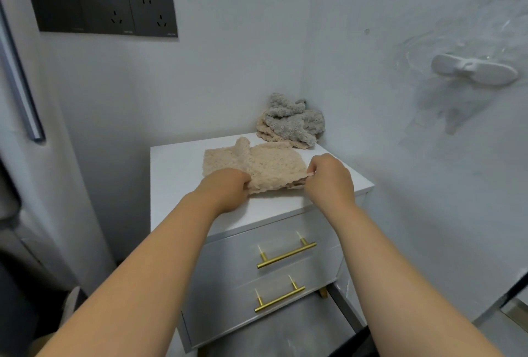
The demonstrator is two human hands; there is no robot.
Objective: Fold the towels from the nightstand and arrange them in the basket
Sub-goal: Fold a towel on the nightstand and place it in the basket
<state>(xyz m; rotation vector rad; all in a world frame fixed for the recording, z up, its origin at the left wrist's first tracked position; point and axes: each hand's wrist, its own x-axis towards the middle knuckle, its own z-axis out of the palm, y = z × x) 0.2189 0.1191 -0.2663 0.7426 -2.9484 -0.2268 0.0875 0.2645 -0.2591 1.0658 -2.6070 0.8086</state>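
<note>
On top of the white 2-drawer nightstand (pixel 177 185), a fluffy beige towel (pixel 265 166) lies mostly flat, and both hands grip its near edge: the left hand (pixel 228 189) has fingers curled round the near-left corner, the right hand (pixel 328 178) pinches the near-right corner. Behind it, in the back corner, a crumpled grey towel (pixel 297 119) sits heaped on another beige towel (pixel 274 135). This looks like the 1st fold under way. Next, that near edge likely needs carrying over to meet the far edge, corners aligned. No basket is in view.
</note>
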